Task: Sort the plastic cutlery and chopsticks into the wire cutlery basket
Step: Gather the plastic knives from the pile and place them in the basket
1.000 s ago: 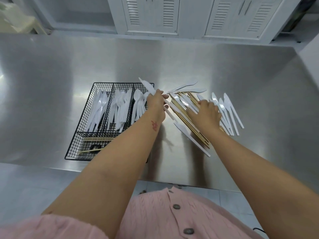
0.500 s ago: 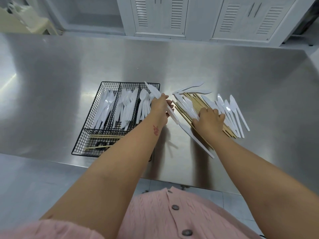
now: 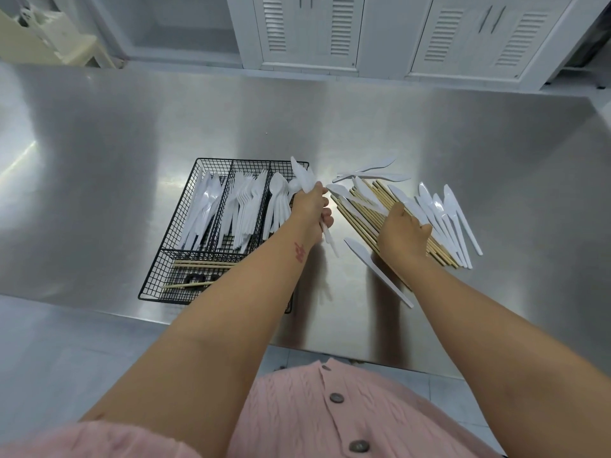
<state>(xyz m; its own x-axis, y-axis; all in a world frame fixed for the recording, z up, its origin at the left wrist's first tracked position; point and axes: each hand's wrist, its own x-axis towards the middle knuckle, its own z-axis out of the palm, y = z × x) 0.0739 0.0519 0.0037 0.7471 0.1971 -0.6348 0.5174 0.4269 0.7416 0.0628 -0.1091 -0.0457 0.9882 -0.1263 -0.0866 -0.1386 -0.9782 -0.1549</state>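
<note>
Two bare hands work over a steel table [image 3: 330,120], seen from the head camera looking down. Left hand [image 3: 312,206], fingers curled tight, grips a small bunch of white plastic knives [image 3: 304,176] at their middle; the blades stick up past the near-right corner of the wire basket [image 3: 172,276], the handles poke out below the fist. Right hand [image 3: 401,234] lies palm down, fingers bent, on the loose pile of chopsticks [image 3: 363,206] to the right of the basket (whether it pinches any of them cannot be told, since the fingertips are hidden under the hand). White knives are scattered over and around that pile: a fan of them [image 3: 446,219] at its right edge, a few [image 3: 370,173] crossing its far end, and a single knife [image 3: 377,272] lying alone on the steel nearer the person. Basket, black wire, stands left of the pile, with three long compartments at the far side: left one holds knives [image 3: 203,209], middle one forks [image 3: 244,209], right one spoons [image 3: 279,203]. A cross compartment at the near side holds a few chopsticks [image 3: 205,264] lying sideways. Pink buttoned garment [image 3: 330,418] fills the bottom of the view; white louvred cabinet doors [image 3: 307,28] stand beyond the table
</note>
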